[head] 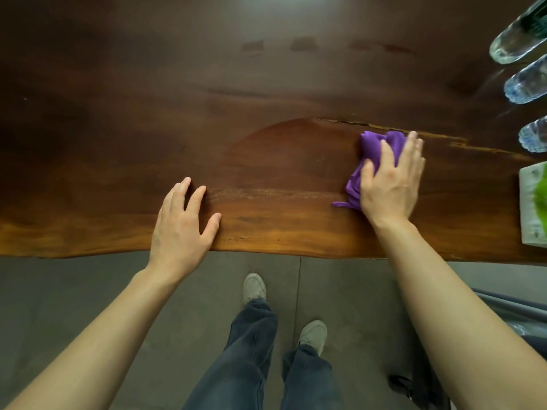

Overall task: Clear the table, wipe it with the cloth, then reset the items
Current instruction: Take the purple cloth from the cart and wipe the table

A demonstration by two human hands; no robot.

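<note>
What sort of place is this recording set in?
Probably a meeting or tea room, not certain: a live-edge wooden table, plastic water bottles grouped at its right side, and a grey tiled floor.

**Fig. 1. Table layout, seen from my place at its near edge**

My left hand [183, 229] rests flat on the dark wooden slab table [266, 84], left of centre at the near edge. My right hand [390, 179] lies on the crumpled purple cloth [373, 149], right of centre and farther in. Three clear plastic bottles [527, 84] line the right edge. The white-and-green paper pack [532, 208] sits nearer me than the bottles.
</note>
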